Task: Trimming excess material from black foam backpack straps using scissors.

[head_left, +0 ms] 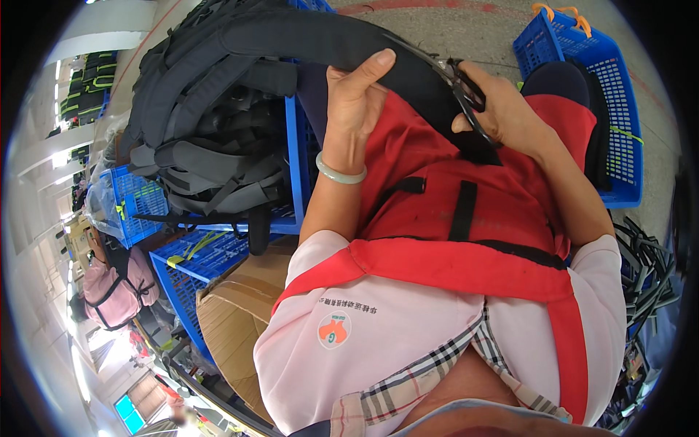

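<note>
A long black padded strap [313, 35] arches from the pile on the left across to my red-aproned lap. My left hand [354, 98] grips its near edge, the thumb lying on top and the other fingers partly hidden. In my right hand [502, 105] is a pair of scissors [460, 86], its dark handles around my fingers. The blades point up and to the left along the strap's far edge. Whether they touch the fabric, I cannot tell.
Dark padded straps [218, 164] heap over a blue crate [295, 167] at my left. Below it stand another blue crate [178, 280] and a cardboard box [237, 309]. A blue basket [628, 124] is at the far right, above black strips [641, 273]. Someone in pink [120, 284] is far left.
</note>
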{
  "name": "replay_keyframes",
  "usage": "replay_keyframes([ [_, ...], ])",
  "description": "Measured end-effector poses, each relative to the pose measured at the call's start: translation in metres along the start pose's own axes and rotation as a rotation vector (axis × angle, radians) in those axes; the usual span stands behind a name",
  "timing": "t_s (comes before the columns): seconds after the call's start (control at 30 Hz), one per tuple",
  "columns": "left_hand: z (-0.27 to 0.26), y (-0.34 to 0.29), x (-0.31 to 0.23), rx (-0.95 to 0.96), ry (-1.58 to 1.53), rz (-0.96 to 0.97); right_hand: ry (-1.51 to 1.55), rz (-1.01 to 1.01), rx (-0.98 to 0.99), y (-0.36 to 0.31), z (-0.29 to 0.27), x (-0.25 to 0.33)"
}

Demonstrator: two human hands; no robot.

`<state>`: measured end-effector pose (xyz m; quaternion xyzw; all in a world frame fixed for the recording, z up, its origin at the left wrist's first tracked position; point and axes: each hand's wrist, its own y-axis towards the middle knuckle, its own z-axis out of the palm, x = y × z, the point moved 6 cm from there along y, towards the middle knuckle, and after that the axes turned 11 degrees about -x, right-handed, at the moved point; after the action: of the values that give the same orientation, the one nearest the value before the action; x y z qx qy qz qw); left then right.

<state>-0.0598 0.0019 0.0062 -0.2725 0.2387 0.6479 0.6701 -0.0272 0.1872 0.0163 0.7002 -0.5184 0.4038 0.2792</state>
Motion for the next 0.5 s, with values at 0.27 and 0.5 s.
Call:
replay_keyframes([
  [0.27, 0.007, -0.004, -0.002, 0.025, 0.059, 0.029, -0.182, -0.145, -0.060, 0.000, -0.004, 0.017],
  [0.5, 0.006, -0.005, -0.002, 0.112, 0.080, 0.060, -0.165, -0.098, -0.031, -0.003, -0.006, 0.017],
])
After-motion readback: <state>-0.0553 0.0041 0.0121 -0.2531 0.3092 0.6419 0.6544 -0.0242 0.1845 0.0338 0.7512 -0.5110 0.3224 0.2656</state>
